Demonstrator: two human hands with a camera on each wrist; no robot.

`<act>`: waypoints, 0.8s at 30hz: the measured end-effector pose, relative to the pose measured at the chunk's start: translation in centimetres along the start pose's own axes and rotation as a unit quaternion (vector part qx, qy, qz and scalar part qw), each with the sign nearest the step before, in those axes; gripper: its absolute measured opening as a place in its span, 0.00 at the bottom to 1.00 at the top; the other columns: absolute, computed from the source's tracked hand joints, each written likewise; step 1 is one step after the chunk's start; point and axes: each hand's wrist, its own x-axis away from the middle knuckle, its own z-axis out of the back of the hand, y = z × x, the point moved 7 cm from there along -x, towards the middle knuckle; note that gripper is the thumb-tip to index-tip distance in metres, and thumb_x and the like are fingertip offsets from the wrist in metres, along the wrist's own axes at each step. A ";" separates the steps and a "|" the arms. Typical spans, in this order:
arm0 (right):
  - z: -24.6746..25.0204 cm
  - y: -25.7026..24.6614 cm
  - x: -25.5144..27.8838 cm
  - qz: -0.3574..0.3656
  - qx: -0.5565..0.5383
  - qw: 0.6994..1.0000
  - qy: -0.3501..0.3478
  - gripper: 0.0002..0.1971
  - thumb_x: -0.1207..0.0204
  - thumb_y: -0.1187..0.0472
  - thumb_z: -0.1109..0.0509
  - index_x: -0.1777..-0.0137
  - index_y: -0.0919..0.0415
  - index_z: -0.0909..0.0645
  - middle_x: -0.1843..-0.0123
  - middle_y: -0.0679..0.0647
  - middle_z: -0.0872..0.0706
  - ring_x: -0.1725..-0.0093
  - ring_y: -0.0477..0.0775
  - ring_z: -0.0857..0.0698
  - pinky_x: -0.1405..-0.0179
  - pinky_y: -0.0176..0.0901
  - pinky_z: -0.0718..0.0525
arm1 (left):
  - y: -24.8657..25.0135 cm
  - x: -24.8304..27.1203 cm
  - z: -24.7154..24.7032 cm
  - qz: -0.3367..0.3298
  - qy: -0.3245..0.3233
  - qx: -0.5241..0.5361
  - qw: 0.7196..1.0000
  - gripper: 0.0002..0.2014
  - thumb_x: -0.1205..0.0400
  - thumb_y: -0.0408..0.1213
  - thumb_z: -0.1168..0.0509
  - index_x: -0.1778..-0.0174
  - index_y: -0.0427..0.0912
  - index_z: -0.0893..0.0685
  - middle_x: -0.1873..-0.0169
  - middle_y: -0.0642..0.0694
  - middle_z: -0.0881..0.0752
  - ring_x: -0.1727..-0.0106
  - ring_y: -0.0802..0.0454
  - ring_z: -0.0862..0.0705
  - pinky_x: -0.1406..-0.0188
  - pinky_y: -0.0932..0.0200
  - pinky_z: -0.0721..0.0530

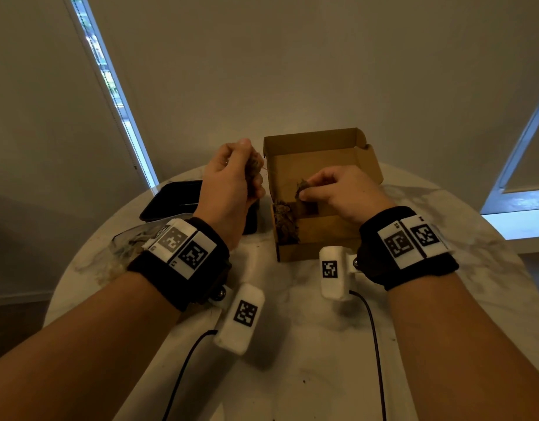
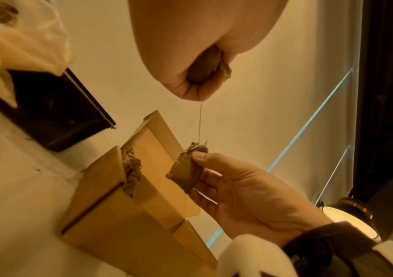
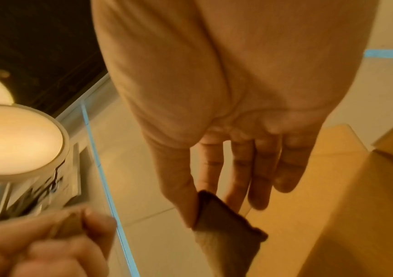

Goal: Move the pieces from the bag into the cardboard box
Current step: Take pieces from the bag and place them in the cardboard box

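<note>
Mid-transfer: right hand (image 1: pixel 341 192) pinches a piece (image 2: pixel 185 172) over the cardboard box (image 1: pixel 320 238), thread-tied to the clump (image 2: pixel 214 63) in the left hand (image 1: pixel 231 180)'s clamped grip; next, free it and drop

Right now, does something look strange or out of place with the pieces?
Yes. A thin thread joins the piece pinched by the right hand over the cardboard box to the pieces clutched in the left hand, so they look tangled together.
</note>
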 end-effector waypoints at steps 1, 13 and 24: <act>-0.1 -0.1 0.0 0.000 -0.009 1.000 -0.007 0.05 0.21 0.61 0.24 0.46 0.58 0.12 0.53 0.47 0.12 0.53 0.40 0.17 0.64 0.27 0.25 | -0.1 -0.2 0.3 0.000 0.017 -0.015 1.000 0.10 0.08 0.43 0.41 0.53 0.43 0.23 0.66 0.48 0.22 0.72 0.57 0.25 0.73 0.62 0.23; 0.3 -1.7 -0.4 0.022 -0.168 0.986 0.003 0.16 0.15 0.68 0.43 0.50 0.57 0.12 0.60 0.55 0.16 0.64 0.49 0.21 0.60 0.43 0.22 | -2.1 0.6 -0.7 0.086 -0.130 -0.199 0.967 0.16 0.22 0.50 0.23 0.48 0.41 0.08 0.70 0.43 0.27 0.73 0.50 0.38 0.74 0.56 0.40; -1.9 -1.6 0.2 -0.010 -0.123 0.988 -0.090 0.10 0.12 0.58 0.40 0.48 0.54 0.17 0.64 0.50 0.19 0.64 0.49 0.22 0.62 0.41 0.23 | -1.3 0.2 -0.1 0.031 -0.041 -0.136 0.989 0.14 0.11 0.45 0.35 0.43 0.36 0.14 0.66 0.51 0.17 0.74 0.57 0.31 0.74 0.62 0.29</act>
